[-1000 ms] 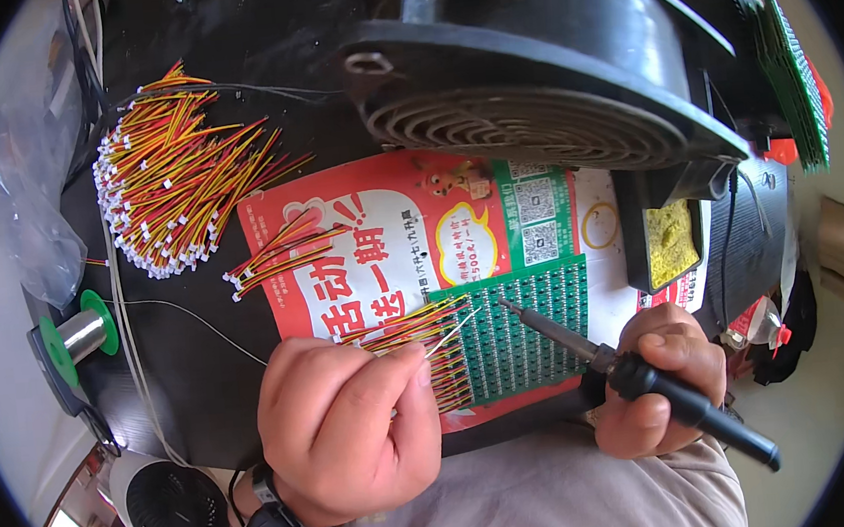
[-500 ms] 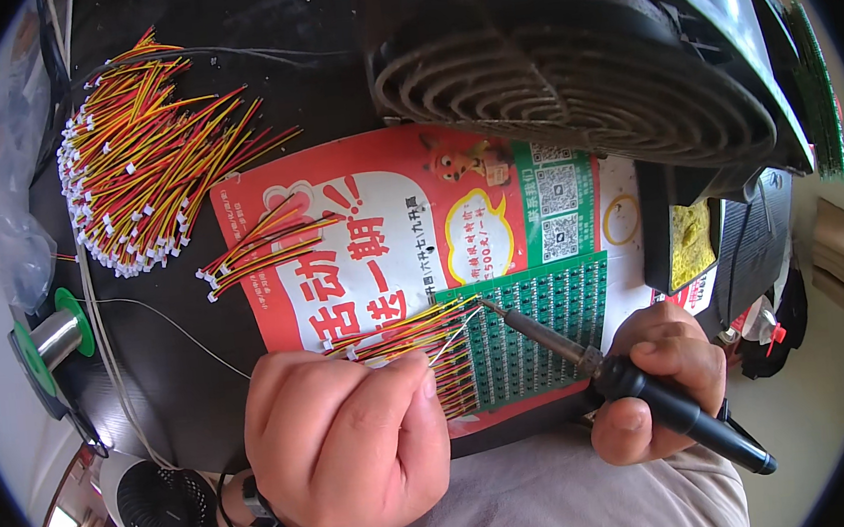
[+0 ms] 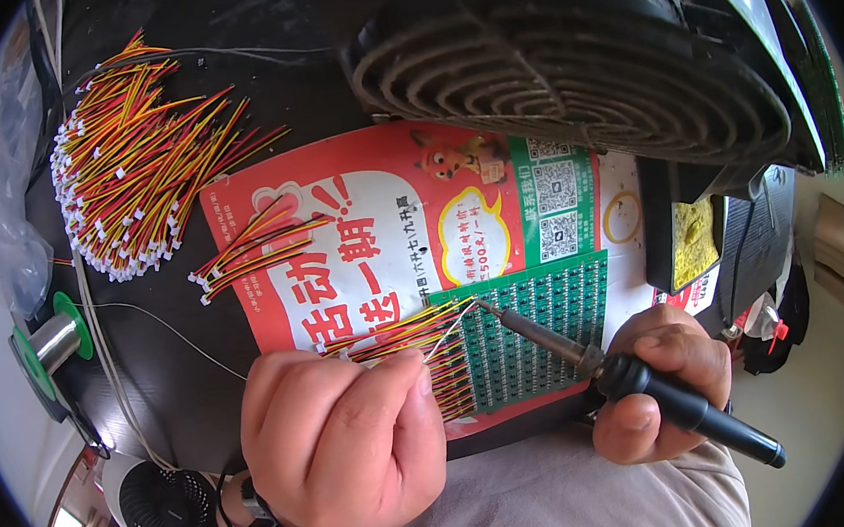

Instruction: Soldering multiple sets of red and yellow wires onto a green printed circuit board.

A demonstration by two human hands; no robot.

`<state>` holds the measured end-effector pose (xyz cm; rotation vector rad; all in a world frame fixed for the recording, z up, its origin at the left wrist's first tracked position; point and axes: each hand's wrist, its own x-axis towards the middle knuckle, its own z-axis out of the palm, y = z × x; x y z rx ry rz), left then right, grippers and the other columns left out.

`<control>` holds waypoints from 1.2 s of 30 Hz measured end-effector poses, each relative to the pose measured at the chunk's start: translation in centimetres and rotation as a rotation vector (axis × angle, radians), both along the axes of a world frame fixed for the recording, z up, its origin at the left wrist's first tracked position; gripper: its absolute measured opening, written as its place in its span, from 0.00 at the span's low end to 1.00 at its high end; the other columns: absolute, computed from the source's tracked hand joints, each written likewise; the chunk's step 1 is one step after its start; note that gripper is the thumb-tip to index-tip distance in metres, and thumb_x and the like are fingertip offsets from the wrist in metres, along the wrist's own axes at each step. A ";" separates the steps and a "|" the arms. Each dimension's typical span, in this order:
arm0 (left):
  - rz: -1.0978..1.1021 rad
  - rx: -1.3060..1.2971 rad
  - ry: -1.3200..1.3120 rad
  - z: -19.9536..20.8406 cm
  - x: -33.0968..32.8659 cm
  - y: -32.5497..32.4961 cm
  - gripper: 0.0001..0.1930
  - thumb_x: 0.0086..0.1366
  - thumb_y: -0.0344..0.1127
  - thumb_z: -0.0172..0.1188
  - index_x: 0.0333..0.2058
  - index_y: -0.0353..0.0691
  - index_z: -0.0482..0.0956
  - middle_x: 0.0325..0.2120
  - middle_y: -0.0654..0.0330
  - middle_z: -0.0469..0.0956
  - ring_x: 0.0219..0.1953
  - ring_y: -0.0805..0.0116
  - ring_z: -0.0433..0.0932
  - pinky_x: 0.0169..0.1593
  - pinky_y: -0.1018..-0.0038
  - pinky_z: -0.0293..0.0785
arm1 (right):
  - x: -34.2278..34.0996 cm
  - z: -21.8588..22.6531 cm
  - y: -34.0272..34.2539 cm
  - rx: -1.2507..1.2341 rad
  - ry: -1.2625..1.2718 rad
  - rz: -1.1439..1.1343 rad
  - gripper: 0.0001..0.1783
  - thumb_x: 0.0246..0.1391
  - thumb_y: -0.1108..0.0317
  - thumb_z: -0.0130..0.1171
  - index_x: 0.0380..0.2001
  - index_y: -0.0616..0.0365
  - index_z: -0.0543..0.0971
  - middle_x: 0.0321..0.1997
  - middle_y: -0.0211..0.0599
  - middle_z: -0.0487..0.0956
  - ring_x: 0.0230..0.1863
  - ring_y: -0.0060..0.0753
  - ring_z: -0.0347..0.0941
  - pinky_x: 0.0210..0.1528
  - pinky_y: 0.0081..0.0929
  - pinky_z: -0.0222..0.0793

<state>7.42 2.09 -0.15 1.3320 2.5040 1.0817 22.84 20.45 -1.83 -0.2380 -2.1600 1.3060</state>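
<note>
My right hand (image 3: 661,383) is closed round the black handle of a soldering iron (image 3: 643,385). The iron's tip rests at the upper left part of a green circuit board panel (image 3: 539,334). Pinched in my left hand (image 3: 342,441) is a thin strand of solder wire (image 3: 451,329), whose end meets the iron's tip. Red, yellow and black wires (image 3: 452,376) lie side by side along the panel's left edge, partly hidden by my left hand. The panel lies on a red and white printed sheet (image 3: 243,279).
A large heap of wires with white connectors (image 3: 124,189) lies at the far left, a smaller bunch (image 3: 260,248) on the sheet. A solder spool (image 3: 52,341) stands left. A black fan (image 3: 567,80) looms at the back, beside a yellow sponge (image 3: 693,240) in its holder.
The solder strand and iron tip have shifted slightly left, and the strand's end now meets the tip. Both hands keep their grips. The whole view has tilted a little.
</note>
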 end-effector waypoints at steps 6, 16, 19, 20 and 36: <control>0.005 0.002 -0.011 -0.1 0.1 0.1 0.12 0.47 0.18 0.65 0.33 0.33 0.82 0.23 0.60 0.74 0.21 0.65 0.71 0.26 0.71 0.66 | 0.0 -0.1 0.0 -0.019 -0.005 0.014 0.25 0.46 0.68 0.74 0.38 0.75 0.72 0.19 0.44 0.76 0.16 0.37 0.74 0.18 0.29 0.70; 0.010 0.003 -0.029 -0.1 0.2 0.2 0.12 0.46 0.16 0.64 0.32 0.32 0.82 0.22 0.58 0.74 0.22 0.63 0.70 0.26 0.71 0.64 | 0.2 -0.1 0.1 -0.025 0.002 0.025 0.25 0.47 0.68 0.74 0.38 0.76 0.72 0.20 0.44 0.76 0.16 0.37 0.74 0.18 0.30 0.71; -0.010 -0.016 0.006 -0.3 0.1 0.0 0.11 0.48 0.21 0.67 0.34 0.33 0.83 0.23 0.62 0.73 0.21 0.66 0.71 0.27 0.70 0.68 | 0.2 -0.2 0.2 -0.010 -0.003 0.046 0.26 0.47 0.68 0.74 0.38 0.77 0.72 0.20 0.44 0.76 0.16 0.37 0.75 0.18 0.30 0.72; -0.011 -0.016 0.006 -0.2 0.1 0.1 0.11 0.48 0.21 0.67 0.34 0.33 0.83 0.23 0.62 0.73 0.21 0.66 0.71 0.27 0.70 0.68 | 0.2 -0.2 0.2 -0.010 -0.003 0.045 0.26 0.47 0.68 0.74 0.38 0.77 0.72 0.20 0.44 0.76 0.16 0.37 0.75 0.18 0.30 0.72; 0.185 0.172 -0.171 -0.7 0.0 -0.8 0.14 0.58 0.18 0.60 0.44 0.25 0.77 0.27 0.52 0.80 0.21 0.61 0.75 0.25 0.69 0.72 | 0.2 -0.7 -0.3 -0.035 0.126 -0.058 0.28 0.50 0.61 0.74 0.37 0.75 0.71 0.18 0.42 0.74 0.13 0.34 0.70 0.14 0.27 0.66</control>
